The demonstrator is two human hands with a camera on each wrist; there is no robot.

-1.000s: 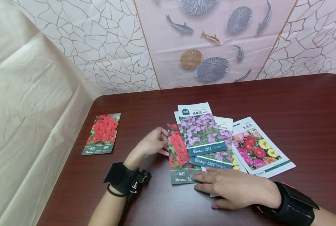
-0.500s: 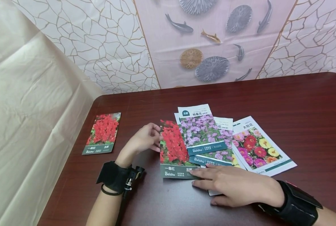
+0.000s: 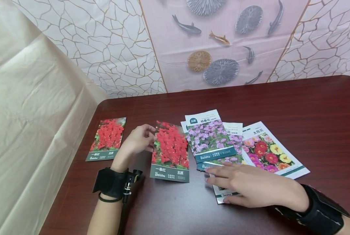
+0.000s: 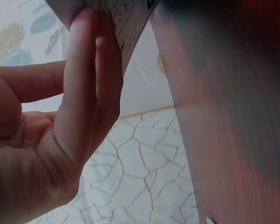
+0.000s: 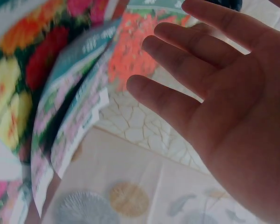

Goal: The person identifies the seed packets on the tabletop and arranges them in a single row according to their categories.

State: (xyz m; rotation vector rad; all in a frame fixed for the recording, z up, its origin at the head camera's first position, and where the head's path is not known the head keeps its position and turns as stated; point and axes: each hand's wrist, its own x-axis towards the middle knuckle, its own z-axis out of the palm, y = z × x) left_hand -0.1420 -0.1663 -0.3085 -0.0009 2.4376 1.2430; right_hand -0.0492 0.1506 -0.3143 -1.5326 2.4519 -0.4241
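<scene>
My left hand pinches the left edge of a seed packet with red flowers, held slightly tilted over the table. In the left wrist view, the fingers lie against the packet's printed back. My right hand is spread, its straight fingers over the lower part of the pile. Two purple-flower packets overlap there, one on the other. Under the right hand shows the bottom of another packet, mostly hidden. The right wrist view shows the right palm with nothing gripped.
A second red-flower packet lies alone at the table's left side. To the right of the pile is a packet with mixed-colour flowers. The dark wooden table meets a patterned cloth at the back.
The left hand has drawn the red-flower packet leftward, out from under the purple packets. My right hand has shifted slightly right, uncovering more of the packet below it.
</scene>
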